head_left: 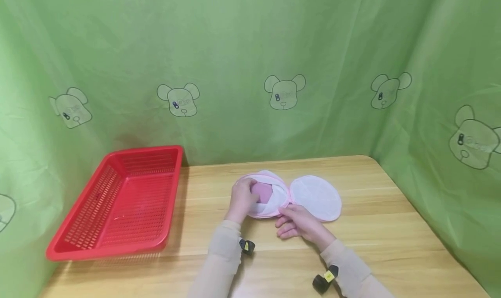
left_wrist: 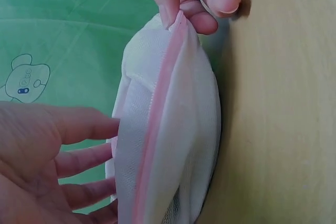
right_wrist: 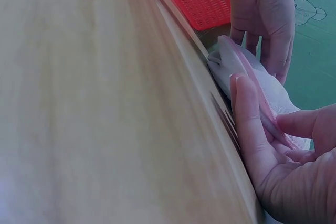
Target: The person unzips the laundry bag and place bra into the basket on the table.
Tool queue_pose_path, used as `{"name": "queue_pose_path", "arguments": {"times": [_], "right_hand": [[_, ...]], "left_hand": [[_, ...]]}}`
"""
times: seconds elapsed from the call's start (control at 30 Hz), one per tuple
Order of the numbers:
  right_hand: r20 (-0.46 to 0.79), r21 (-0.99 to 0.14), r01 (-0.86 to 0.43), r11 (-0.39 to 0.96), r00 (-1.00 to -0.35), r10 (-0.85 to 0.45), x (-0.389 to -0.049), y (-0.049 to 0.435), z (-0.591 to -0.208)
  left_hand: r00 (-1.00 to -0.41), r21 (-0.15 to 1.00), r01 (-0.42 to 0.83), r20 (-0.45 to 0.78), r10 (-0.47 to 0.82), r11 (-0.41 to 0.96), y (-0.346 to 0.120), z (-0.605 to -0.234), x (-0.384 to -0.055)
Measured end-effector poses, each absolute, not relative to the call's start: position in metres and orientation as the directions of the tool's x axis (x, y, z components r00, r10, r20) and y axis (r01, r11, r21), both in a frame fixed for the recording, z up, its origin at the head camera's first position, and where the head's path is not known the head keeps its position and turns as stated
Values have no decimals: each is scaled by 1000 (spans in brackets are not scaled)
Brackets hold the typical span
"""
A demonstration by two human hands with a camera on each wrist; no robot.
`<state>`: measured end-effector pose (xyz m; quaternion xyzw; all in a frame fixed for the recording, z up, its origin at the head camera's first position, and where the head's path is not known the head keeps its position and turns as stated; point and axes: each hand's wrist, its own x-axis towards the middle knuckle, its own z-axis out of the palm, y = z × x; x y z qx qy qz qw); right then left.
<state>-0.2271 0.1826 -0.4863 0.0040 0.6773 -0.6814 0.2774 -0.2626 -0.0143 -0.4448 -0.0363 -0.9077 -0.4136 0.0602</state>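
Observation:
A round white mesh laundry bag [head_left: 268,210] with pink zipper trim lies on the table, its round lid [head_left: 316,198] folded out to the right. Inside its opening a flat pink thing [head_left: 262,192] shows; its kind is unclear. My left hand [head_left: 243,198] reaches over the bag's left side into the opening, beside the pink thing. In the left wrist view its fingers [left_wrist: 86,158] are fairly straight, with the tips hidden behind the bag's wall. With thumb and fingers my right hand [head_left: 299,222] pinches the pink-trimmed edge near the lid's joint, as the right wrist view also shows.
A red perforated plastic basket [head_left: 170,211] stands on the left of the wooden table [head_left: 391,237]. Green curtains [head_left: 235,41] printed with bear heads hang behind the table and at both sides. Each wrist carries a small black camera.

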Motion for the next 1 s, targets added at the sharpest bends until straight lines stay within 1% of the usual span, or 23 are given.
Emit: {"name": "queue_pose_path", "arguments": {"times": [0.13,0.27,0.47,0.77,1.0], "right_hand": [[-384,-920,385,74,-846,-369,-227,184,-487],[-382,-921,382,77,-846,-372,-227,184,-487],[-383,-921,381,80,-848,-368,-227,182,-485],[-381,-921,382,74,-849,-367,-228,182,-487],[-393,-916,394,78,-840,-373,-228,182,-484]], "left_hand": [[-997,751,70,69,27,657,-14,-448,-262],[-999,738,42,30,29,673,-15,-450,-262],[-999,704,43,24,36,709,-17,-453,-264],[-997,610,63,13,70,790,-18,-461,-265],[-999,629,38,-2,50,776,-17,-465,-267]]}}
